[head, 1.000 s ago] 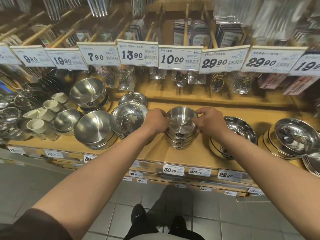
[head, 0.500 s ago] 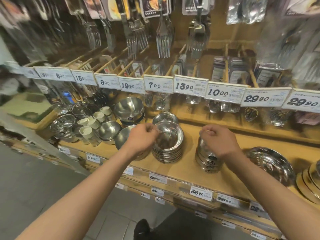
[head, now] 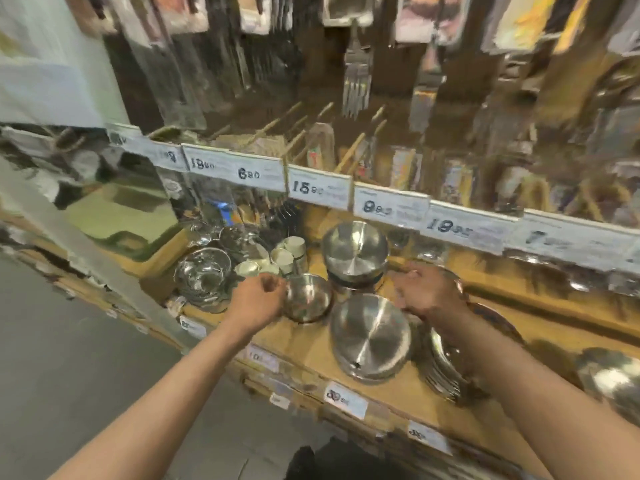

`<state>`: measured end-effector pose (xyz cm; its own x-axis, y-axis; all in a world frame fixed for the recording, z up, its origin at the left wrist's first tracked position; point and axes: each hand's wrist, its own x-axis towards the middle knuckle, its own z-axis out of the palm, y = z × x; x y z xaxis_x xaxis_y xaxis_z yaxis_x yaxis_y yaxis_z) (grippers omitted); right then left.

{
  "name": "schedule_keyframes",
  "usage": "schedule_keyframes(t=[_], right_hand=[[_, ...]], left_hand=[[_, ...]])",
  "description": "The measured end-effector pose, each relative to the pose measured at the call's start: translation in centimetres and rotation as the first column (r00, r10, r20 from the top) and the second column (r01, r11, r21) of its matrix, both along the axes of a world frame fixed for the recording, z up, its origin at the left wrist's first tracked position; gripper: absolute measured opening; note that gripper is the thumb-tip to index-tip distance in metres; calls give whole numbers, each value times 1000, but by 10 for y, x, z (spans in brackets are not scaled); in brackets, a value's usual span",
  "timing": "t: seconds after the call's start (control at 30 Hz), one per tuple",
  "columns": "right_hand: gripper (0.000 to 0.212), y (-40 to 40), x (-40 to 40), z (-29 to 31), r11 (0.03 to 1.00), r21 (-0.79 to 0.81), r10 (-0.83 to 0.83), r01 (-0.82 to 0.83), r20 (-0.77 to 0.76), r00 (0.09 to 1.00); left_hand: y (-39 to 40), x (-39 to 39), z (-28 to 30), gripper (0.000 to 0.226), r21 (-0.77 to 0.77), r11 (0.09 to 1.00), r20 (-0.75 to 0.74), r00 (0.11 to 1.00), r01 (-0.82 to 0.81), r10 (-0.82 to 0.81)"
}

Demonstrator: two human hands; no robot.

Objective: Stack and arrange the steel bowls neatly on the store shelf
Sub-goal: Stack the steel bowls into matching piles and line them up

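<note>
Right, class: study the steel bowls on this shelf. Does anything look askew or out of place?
Two large bowls lie upside down: one at the shelf front, another on a stack behind. The small bowl by the left hand sits upright. Blur hides finer faults.

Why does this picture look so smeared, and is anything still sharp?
Head view: motion blur smears the hanging packets and price tags; wide-angle lens bends the shelf edge; the large steel bowl stays fairly clear, with glare streaks; both hands, left hand, right hand, look soft.

Bare shelf (head: pixel 313 355) between crowding bowls (head: pixel 370 336)
</note>
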<state>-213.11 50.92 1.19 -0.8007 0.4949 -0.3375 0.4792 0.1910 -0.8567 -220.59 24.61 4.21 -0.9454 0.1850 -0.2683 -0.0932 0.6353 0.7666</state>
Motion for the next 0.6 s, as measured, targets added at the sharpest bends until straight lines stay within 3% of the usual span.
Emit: schedule_keyframes(t=[0.17,0.23,0.3,0.37,0.47,0.53,0.6], right_hand=[[53,-1,-74,-38,982,-101,-142,156,132,981],[45,0,-88,-49,952,-156,-237,264,174,956],[23,-2,-97,-55,926,-175,-299,334,199,933],[3,-7,-100,-53,920,-130,-340,370,204,918],[14,-10,-97,-49,928,30,-370,372,196,908],[13,-12,-92,-41,921,7,-383,390,210,900],[17,-12,-82,-32,939,105,-344,328,264,901]], left_hand=[[-8,-64,-5,14,-27,992,-22,992,123,-123],[-8,-80,-6,16,-34,987,-31,987,159,-160],[-9,-92,-9,19,-33,981,-12,981,192,-192],[-9,-101,-12,16,-45,974,19,975,221,-220],[-7,-112,-15,17,-61,962,58,963,266,-262],[-3,-117,-18,15,-33,958,85,956,283,-280],[1,-120,-21,14,-15,955,93,951,297,-295]])
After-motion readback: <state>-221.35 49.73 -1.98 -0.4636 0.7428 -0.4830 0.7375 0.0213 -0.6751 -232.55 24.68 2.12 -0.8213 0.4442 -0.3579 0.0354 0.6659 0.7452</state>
